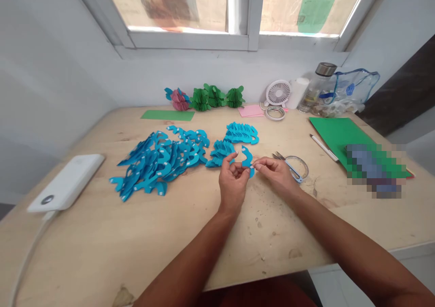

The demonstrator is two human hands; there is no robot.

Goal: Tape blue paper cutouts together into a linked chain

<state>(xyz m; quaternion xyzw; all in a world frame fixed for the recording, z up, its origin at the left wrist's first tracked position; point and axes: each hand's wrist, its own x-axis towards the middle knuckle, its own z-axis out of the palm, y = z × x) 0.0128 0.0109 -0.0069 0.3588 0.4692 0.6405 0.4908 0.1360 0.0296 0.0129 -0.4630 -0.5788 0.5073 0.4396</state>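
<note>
My left hand [234, 180] is closed on a wavy blue paper cutout [247, 153], held upright above the table. A small white patch shows near the cutout's middle, and the fingertips of my right hand [276, 174] pinch right beside it. Whatever is between those right fingertips is too small to make out. Behind my left hand lie two fanned stacks of blue cutouts [242, 133]. Farther left spreads a large heap of similar blue cutouts [163, 159] with white patches. Scissors [292, 172] and a tape roll [306, 163] lie just beyond my right hand.
Folded green paper shapes [215, 96] and a pink one [179, 100] line the wall. A small fan [277, 93], a glass bottle [315, 89] and a plastic bag [356, 87] stand back right. Green sheets [335, 134] lie right, a white power bank [70, 180] left.
</note>
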